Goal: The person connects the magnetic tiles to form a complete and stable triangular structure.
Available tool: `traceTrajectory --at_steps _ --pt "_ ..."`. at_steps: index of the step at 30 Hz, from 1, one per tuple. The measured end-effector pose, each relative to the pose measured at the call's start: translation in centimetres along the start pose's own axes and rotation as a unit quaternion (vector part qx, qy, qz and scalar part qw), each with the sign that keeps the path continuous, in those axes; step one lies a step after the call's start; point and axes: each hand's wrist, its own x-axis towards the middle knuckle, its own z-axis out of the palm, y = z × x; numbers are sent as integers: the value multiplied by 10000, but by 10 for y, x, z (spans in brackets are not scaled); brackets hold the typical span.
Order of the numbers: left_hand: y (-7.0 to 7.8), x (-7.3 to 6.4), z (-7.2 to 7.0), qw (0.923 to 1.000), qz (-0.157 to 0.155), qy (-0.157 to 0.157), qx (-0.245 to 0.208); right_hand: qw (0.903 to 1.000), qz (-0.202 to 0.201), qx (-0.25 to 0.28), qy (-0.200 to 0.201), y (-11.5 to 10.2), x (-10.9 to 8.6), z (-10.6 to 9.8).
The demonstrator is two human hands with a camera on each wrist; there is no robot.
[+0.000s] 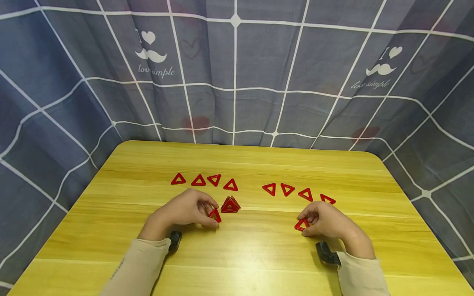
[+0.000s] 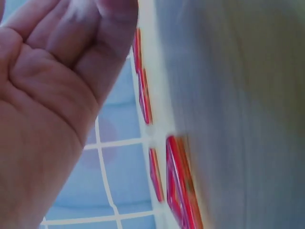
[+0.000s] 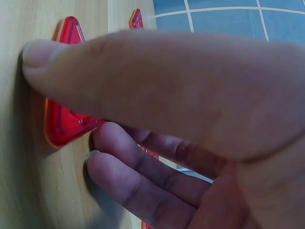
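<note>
Near the middle of the table, my left hand (image 1: pixel 190 209) pinches a red open-centred plastic triangle (image 1: pixel 217 216) between thumb and fingers. Just right of it, several similar red triangles form a small pyramid-like cluster (image 1: pixel 230 205). Farther right, my right hand (image 1: pixel 327 220) has its thumb and fingers around another red triangle (image 1: pixel 301 225) at the table surface. In the right wrist view, the thumb crosses in front of that triangle (image 3: pixel 66 126) and covers its middle. The left wrist view shows the palm (image 2: pixel 52 100), with the held triangle hidden.
Behind the hands, red triangles lie in a loose row, including one at the left end (image 1: pixel 178 179), one in the middle (image 1: pixel 270 189) and one at the right (image 1: pixel 327 199). The wooden table (image 1: pixel 244 255) ends at a blue-grey checked curtain (image 1: pixel 214 102).
</note>
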Motion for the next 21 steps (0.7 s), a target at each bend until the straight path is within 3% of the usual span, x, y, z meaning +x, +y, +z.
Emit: traceTrajectory --at_steps 11,21 --pt "13 12 26 9984 341 -447 26 9999 119 -27 13 1 1 1" --pt "31 20 49 9955 531 -216 751 10000 89 -27 15 -1 2 2"
